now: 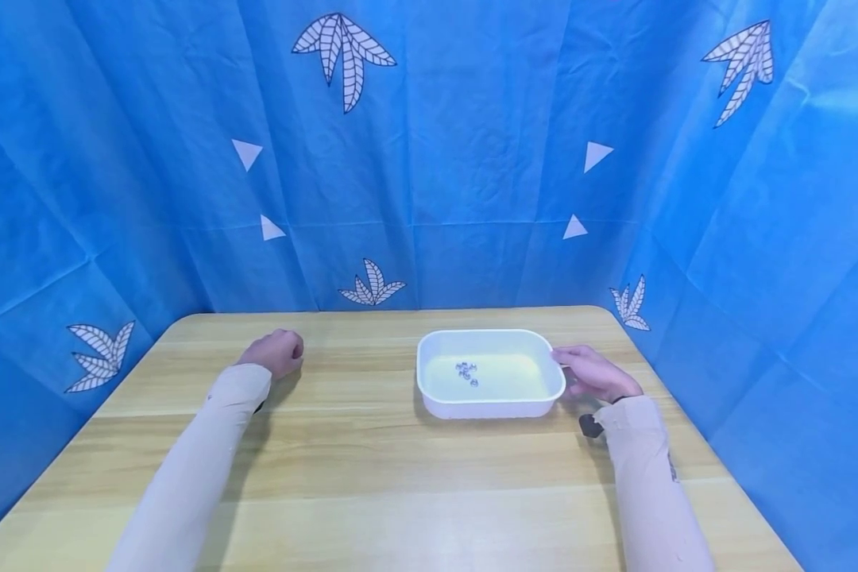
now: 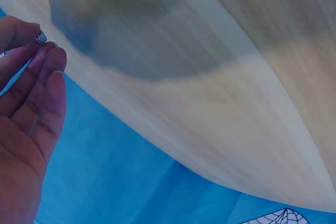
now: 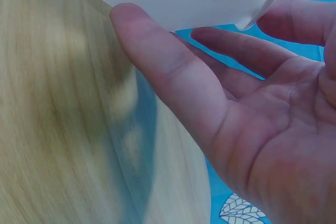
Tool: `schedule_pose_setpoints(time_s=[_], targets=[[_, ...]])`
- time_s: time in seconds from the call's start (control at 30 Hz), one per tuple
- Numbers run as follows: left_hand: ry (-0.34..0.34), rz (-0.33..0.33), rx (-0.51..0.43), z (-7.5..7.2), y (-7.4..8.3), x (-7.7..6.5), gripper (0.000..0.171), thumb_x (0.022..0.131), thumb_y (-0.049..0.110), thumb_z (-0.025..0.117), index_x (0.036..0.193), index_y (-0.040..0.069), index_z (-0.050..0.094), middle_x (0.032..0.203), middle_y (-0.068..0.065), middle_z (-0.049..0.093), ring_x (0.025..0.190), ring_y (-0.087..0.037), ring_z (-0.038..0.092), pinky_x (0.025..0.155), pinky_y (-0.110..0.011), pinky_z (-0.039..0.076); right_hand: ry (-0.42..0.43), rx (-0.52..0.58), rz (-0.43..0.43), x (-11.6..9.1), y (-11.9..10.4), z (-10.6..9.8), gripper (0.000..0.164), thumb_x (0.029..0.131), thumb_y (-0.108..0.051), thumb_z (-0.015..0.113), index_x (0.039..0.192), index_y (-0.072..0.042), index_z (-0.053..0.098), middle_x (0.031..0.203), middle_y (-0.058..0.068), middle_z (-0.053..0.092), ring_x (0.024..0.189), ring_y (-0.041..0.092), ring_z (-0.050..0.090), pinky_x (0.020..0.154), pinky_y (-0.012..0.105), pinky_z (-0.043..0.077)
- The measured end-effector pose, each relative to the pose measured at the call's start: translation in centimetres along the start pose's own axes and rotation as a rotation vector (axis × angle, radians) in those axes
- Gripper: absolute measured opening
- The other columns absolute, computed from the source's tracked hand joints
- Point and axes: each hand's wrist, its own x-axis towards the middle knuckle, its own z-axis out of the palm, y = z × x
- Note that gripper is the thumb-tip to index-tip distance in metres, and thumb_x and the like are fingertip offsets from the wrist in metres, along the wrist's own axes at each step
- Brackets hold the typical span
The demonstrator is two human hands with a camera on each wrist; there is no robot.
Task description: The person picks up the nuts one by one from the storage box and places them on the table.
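Note:
Above the left part of the table, my left hand (image 1: 275, 352) pinches a small shiny silvery piece (image 2: 41, 37) between thumb and fingertip. Its other fingers are bent beside it in the left wrist view, and the piece is too small to name its kind. My right hand (image 1: 595, 372) holds the right end of a white plastic tray (image 1: 489, 408). In the right wrist view, its digits touch the tray's rim and lower side. Several small shiny pieces (image 1: 465, 370) lie in a loose cluster on the tray's floor, left of its middle.
The light wooden table (image 1: 372, 485) has rounded far corners. A blue curtain (image 1: 472, 175) with white leaf and triangle prints hangs behind it and along both sides. A dark band or strap part (image 1: 590, 426) shows at the right wrist.

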Motion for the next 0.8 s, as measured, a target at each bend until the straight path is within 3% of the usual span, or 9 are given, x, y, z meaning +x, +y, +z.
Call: schedule_pose_setpoints(time_s=[0.2, 0.53, 0.8], targets=[[0.017, 0.006, 0.011, 0.36, -0.37, -0.02, 0.024, 0.093, 0.007, 0.062, 0.069, 0.013, 0.062, 0.07, -0.001, 0.058, 0.063, -0.016, 0.048, 0.059, -0.031, 0.04, 0.004, -0.014, 0.004, 0.05, -0.04, -0.12, 0.053, 0.111, -0.027, 0.04, 0.152, 0.007, 0.041, 0.149, 0.029, 0.049, 0.114, 0.018, 0.063, 0.09, 0.033, 0.061], [-0.006, 0.007, 0.022, 0.77, -0.25, -0.29, 0.013, 0.092, 0.007, 0.064, 0.086, 0.008, 0.075, 0.089, -0.007, 0.074, 0.074, -0.018, 0.06, 0.071, -0.039, 0.054, -0.008, 0.009, 0.005, 0.13, 0.11, -0.03, 0.054, 0.111, -0.027, 0.04, 0.152, 0.009, 0.039, 0.147, 0.029, 0.05, 0.114, 0.019, 0.064, 0.095, 0.039, 0.06], [-0.023, -0.001, 0.02, 0.99, 0.06, -0.32, 0.012, 0.094, 0.007, 0.065, 0.089, 0.009, 0.076, 0.093, -0.008, 0.075, 0.078, -0.019, 0.063, 0.075, -0.043, 0.057, 0.009, -0.013, 0.011, -0.03, -0.04, 0.05, 0.054, 0.111, -0.028, 0.04, 0.152, 0.008, 0.039, 0.15, 0.029, 0.048, 0.115, 0.018, 0.063, 0.093, 0.036, 0.061]])
